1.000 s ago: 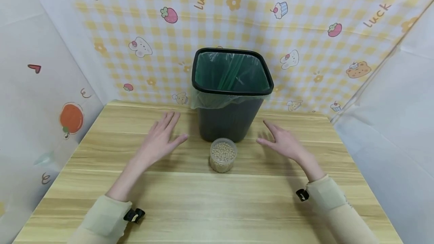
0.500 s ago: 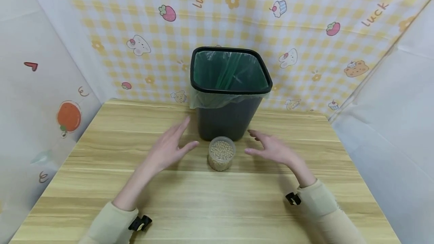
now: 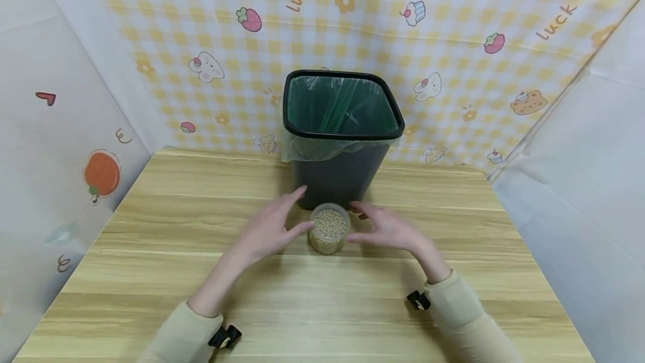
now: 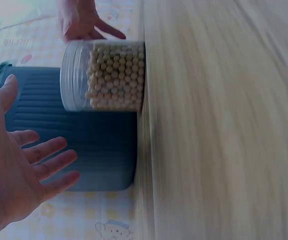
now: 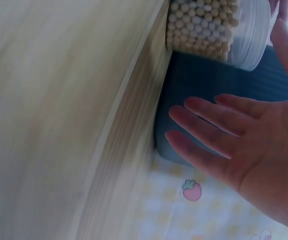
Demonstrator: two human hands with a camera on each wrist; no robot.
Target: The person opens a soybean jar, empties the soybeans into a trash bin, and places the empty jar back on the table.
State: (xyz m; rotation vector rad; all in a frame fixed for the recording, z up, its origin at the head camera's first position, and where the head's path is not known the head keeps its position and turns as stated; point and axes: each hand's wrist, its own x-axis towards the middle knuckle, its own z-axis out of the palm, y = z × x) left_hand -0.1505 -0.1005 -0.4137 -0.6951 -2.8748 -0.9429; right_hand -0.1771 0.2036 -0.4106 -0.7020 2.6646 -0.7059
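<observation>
A clear round jar (image 3: pixel 327 242) stands upright on the wooden table, holding many small round beige beans or beads (image 4: pixel 116 75). To its left, my left hand (image 3: pixel 267 231) has fingers spread and thumb stretched toward the jar. On the other side my right hand (image 3: pixel 390 229) reaches in likewise, its thumb close to the jar wall. Both wrist views show a gap between the open palms and the jar. In the right wrist view, the fingers (image 5: pixel 204 120) are extended below the jar (image 5: pixel 214 30), with nothing held.
Right behind the jar stands a dark bin (image 3: pixel 337 175) lined with a green plastic bag (image 3: pixel 342 108). A yellow checked cloth (image 3: pixel 227 43) with cartoon prints hangs at the table's (image 3: pixel 322 307) back edge. White sheets (image 3: pixel 589 156) hang at both sides.
Both hands have moved inward from either side and now flank the jar closely. The jar and bin stay in place on the table.
</observation>
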